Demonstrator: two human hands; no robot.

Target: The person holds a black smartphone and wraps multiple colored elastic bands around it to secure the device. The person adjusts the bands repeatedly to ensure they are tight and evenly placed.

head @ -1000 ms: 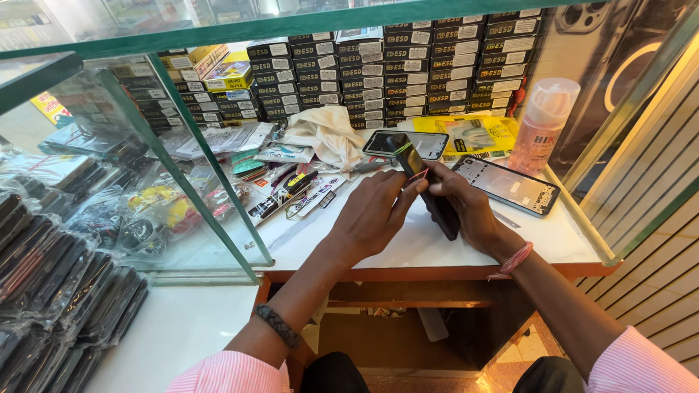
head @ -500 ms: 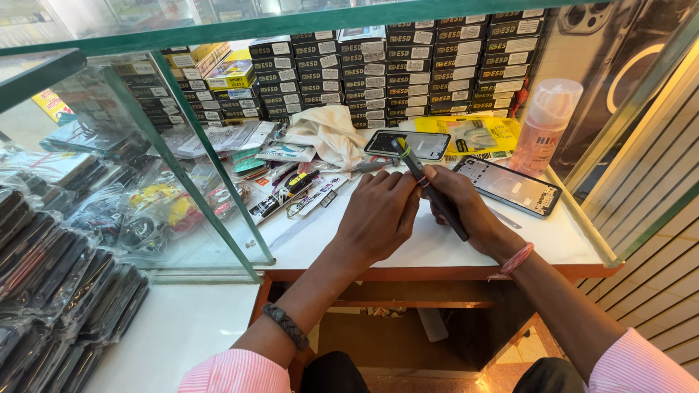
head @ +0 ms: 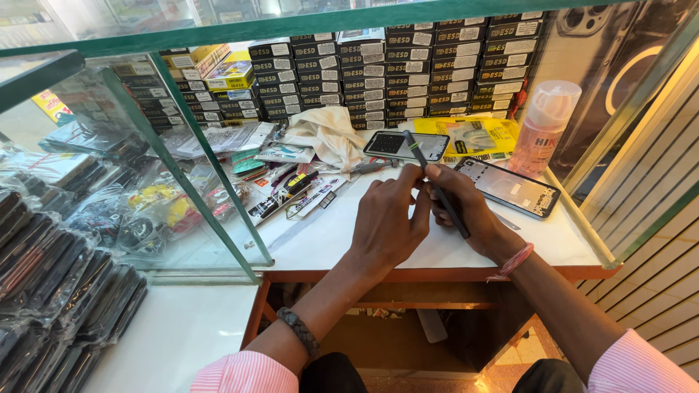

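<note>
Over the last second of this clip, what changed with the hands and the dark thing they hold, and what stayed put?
The slim dark tool in the right hand now shows as a thin rod angled toward the counter's back; a second ago a broader dark shape showed there. The left hand closed in over it. The pale cloth, two opened phones and pink bottle stayed put.

Both hands [head: 426, 215] meet together, fingers [head: 408, 182] curled.
</note>
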